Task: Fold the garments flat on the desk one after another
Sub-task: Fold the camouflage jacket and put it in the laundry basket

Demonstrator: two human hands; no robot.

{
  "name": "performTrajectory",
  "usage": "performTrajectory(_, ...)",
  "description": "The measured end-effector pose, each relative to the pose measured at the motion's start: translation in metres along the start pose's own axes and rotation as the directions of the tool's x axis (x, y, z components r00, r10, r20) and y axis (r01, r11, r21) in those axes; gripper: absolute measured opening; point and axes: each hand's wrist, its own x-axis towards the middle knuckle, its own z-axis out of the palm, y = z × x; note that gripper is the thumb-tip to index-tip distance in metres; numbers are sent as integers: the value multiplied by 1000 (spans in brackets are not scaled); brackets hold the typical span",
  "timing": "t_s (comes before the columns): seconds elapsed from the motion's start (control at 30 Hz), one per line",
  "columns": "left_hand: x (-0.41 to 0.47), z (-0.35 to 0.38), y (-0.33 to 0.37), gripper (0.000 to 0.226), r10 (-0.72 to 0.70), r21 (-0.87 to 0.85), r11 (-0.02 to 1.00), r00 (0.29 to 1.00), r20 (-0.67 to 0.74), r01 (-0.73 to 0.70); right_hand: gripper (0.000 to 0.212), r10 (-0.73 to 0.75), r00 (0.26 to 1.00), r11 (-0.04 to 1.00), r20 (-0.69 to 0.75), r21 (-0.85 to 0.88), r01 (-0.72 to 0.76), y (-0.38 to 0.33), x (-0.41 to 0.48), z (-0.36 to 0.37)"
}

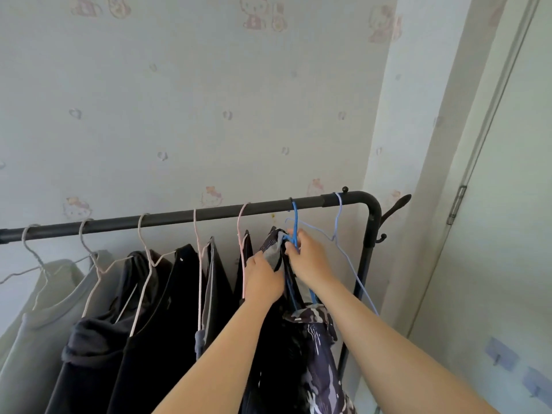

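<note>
1. A pale wall (185,121) papered with faint cartoon-cat and heart motifs fills the background; a door (513,204) with a hinge is seen at the right, and two small adhesive hooks (501,352) are stuck low beside it.
2. No tabletop is in view; the garments are seen hanging on a black clothes rail (191,215) that crosses the frame and bends down at its right end.
3. A dark patterned garment (313,348), printed with pale camouflage-like marks, is hung near the right end of the rail on a blue hanger (295,222); its lower part is cut off by the bottom edge.
4. The garment's grey upper edge is gripped by the left hand (264,282), fingers closed on the cloth.
5. The blue hanger's neck is pinched by the right hand (307,261), just below the hook; how much cloth is also caught under these fingers cannot be told.
6. A lilac hanger (339,228) is hung empty just to the right, its lower wire partly hidden behind the right forearm.
7. To the left, several dark garments (155,309) are hung on pink and white hangers (243,234); their shapes merge in shadow and are hard to separate.
8. A grey garment (44,309) at the far left is cut off by the frame.
</note>
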Motion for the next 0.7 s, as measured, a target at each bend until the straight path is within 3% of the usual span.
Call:
performTrajectory(0.2, 26, 11, -7, 59, -54, 3, 999, 998, 35, 53, 27, -3, 999, 1000, -36, 12, 3, -3, 13, 9)
performTrajectory(0.43, 36, 10, 5, 75, -5, -45, 999, 1000, 27, 6, 27, 40, 997, 997, -59, 62, -37, -20, 18, -7)
performTrajectory(0.57, 38, 6, 12, 75, 96, -109, 989, 994, -54, -101, 29, 61, 996, 991, -63, 125, -52, -28, 9, -25)
performTrajectory(0.7, 33, 5, 14, 65, 231, -13, 972, 967, -107, -233, 26, 97, 991, 984, -92, 156, -82, -21, -10, -41)
